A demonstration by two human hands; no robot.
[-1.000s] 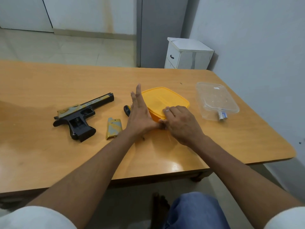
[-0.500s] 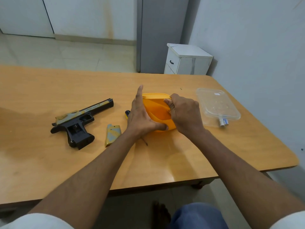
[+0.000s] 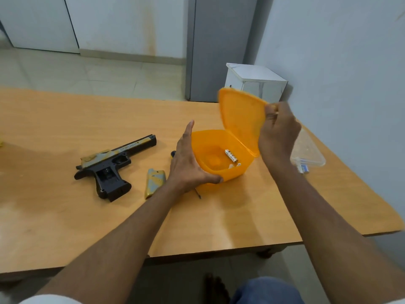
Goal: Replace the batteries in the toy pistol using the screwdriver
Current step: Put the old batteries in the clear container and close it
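The black and gold toy pistol (image 3: 114,165) lies on its side on the wooden table (image 3: 65,216), its grip cavity uncovered. Its gold grip cover (image 3: 154,179) lies just to the right. My left hand (image 3: 188,165) braces the orange box (image 3: 221,172) with straight fingers along its left wall and the thumb under its near corner. Inside lie a battery (image 3: 231,155) and small pale bits. My right hand (image 3: 278,132) pinches the orange lid (image 3: 240,119) by its right edge, lifted and tilted upright. The screwdriver (image 3: 198,194) is mostly hidden under my left hand.
A clear plastic container (image 3: 311,152) with batteries in it sits at the table's right edge, close to the wall. A white cabinet (image 3: 255,83) stands behind the table. My knee in blue cloth shows below the near edge.
My right hand has peeled the orange lid off the box and raised it up and to the right. The box now stands open. My left hand kept bracing its left side.
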